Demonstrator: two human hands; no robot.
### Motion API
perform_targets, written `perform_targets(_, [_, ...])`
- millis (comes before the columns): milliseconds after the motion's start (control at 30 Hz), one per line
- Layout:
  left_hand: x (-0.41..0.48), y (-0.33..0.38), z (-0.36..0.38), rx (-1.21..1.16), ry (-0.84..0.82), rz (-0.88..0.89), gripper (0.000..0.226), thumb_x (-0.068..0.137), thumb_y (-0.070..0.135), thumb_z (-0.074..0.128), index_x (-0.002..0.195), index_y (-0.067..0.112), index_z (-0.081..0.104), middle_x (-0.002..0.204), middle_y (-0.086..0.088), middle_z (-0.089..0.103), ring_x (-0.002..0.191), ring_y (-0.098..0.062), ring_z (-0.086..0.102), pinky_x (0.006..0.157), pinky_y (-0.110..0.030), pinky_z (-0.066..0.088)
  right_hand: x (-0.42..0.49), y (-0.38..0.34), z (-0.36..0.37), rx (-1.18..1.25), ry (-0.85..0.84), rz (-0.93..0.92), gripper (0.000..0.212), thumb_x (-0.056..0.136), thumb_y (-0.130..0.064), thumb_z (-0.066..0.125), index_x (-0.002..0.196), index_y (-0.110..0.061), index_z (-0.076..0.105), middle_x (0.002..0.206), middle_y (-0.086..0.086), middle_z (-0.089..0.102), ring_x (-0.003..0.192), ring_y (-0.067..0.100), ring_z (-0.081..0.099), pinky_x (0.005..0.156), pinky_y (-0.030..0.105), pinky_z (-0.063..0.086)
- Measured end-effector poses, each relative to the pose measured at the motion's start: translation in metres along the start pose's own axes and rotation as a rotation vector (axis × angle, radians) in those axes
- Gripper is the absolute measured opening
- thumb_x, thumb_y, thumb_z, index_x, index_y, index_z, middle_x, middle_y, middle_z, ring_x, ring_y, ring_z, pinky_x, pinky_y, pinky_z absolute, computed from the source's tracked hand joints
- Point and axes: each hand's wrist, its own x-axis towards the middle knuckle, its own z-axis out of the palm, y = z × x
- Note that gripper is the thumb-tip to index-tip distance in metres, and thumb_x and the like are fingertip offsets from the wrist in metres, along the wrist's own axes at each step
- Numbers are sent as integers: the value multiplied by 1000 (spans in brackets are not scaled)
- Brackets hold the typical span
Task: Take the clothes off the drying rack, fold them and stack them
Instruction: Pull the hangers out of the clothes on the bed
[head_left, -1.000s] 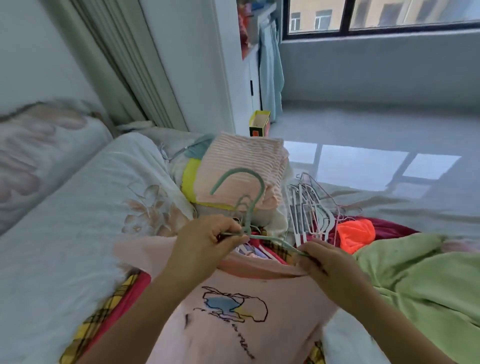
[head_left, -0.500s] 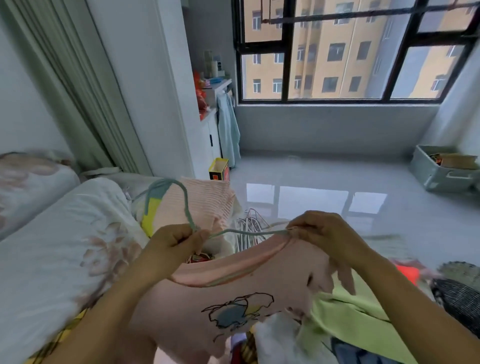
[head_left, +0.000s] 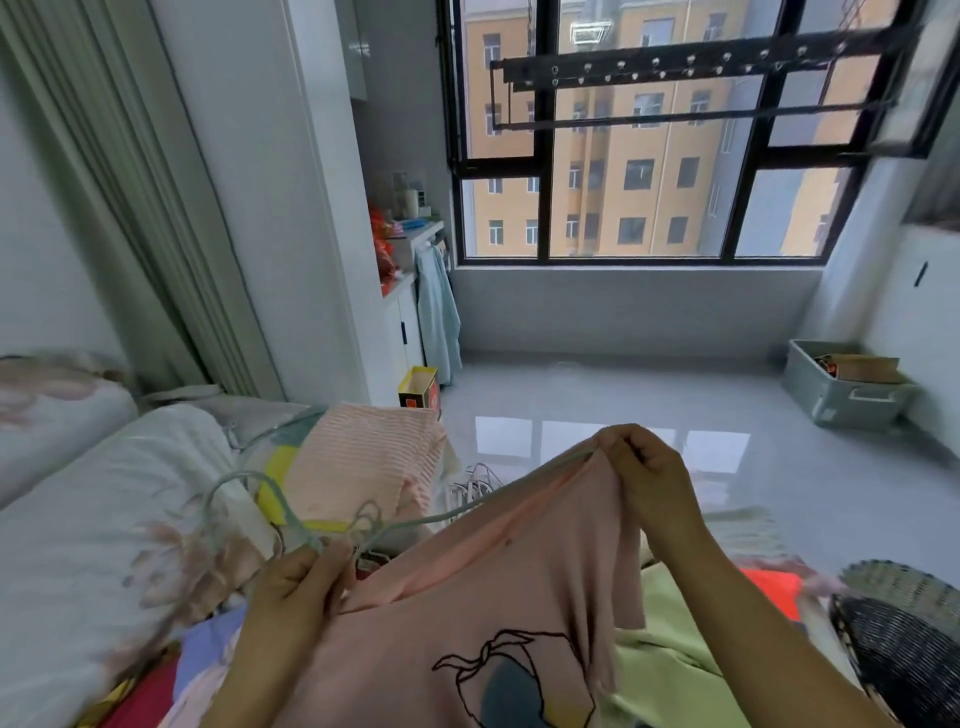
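Note:
A pink shirt with a drawn figure on its front hangs in front of me, half off a pale green hanger. My left hand grips the hanger at the base of its hook. My right hand pinches the shirt's shoulder together with the hanger's end, lifted higher than the left. A folded pink striped garment tops a stack on the bed beyond my left hand. The black drying rack hangs bare by the window.
A bed with a floral quilt lies at left. Loose hangers lie beside the stack. A green garment, an orange one and a woven basket sit at right. A grey bin stands on the tiled floor.
My head has tilted up, bringing the window and rack into view. My right hand has raised the shirt's shoulder and hanger end; the left has dropped lower with the hook.

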Motion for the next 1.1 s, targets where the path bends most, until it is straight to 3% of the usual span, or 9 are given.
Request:
perform_targets(200, [0,3,-2,-1,78,-24,47,90,5,54,45,6,43,33,4,34,32,-3,32,37,-12,23,1,0,6,-27,29,-24,24,93,-13,50,76,-24,64,81,-14,65,70,-9,55,64,8,40])
perform_targets(300, [8,1,1,24,70,-13,48,90,13,56,45,6,41,33,5,36,34,-3,32,38,-13,24,6,3,8,-68,18,4,25,94,-14,49,76,-25,62,81,-16,62,77,-1,55,66,8,39])
perform_targets(367, [15,0,3,74,44,1,47,87,23,59,47,5,43,37,4,38,40,-9,35,39,-13,25,7,9,6,-138,-29,-9,26,94,-14,48,76,-26,61,81,-16,62,79,-1,54,65,3,36])
perform_targets(467, [26,-8,-1,83,71,-36,46,91,17,57,48,6,45,34,5,41,36,-4,36,41,-13,29,5,14,1,-224,-146,-32,23,96,-13,46,81,-19,62,83,-12,62,78,-2,53,64,0,35])
perform_targets(567, [37,-15,-11,62,87,-59,45,88,24,59,50,5,45,39,1,43,45,-13,42,50,-25,32,2,9,-7,-248,-310,-16,22,96,-15,48,85,-9,66,85,-5,66,74,-1,57,64,2,38])
perform_targets(667, [48,-13,-17,-85,221,-145,43,89,15,52,47,12,43,31,6,31,31,-8,29,34,-15,19,-1,5,-12,-262,-423,-1,21,95,-10,49,85,-12,68,86,-8,67,72,-10,57,66,2,40])
perform_targets(733, [53,-10,-15,-235,246,-228,40,89,16,49,49,13,41,29,7,26,26,-5,21,34,-8,12,-1,4,-11,-241,-388,6,22,95,-12,49,84,-14,68,86,-9,67,72,-9,57,66,2,40])
perform_targets(900, [55,-7,5,-493,240,-324,41,93,20,48,53,17,42,33,9,36,26,-1,28,30,-8,20,1,-7,-1,-154,-283,45,21,95,-19,50,80,-18,65,83,-9,65,76,1,56,66,11,40])
perform_targets(1100, [52,31,62,-543,205,-251,39,93,17,50,55,14,41,34,8,37,30,-3,30,35,-13,26,-19,-8,47,-141,-381,32,23,93,-10,51,76,-21,62,84,-2,68,83,14,62,78,23,46])
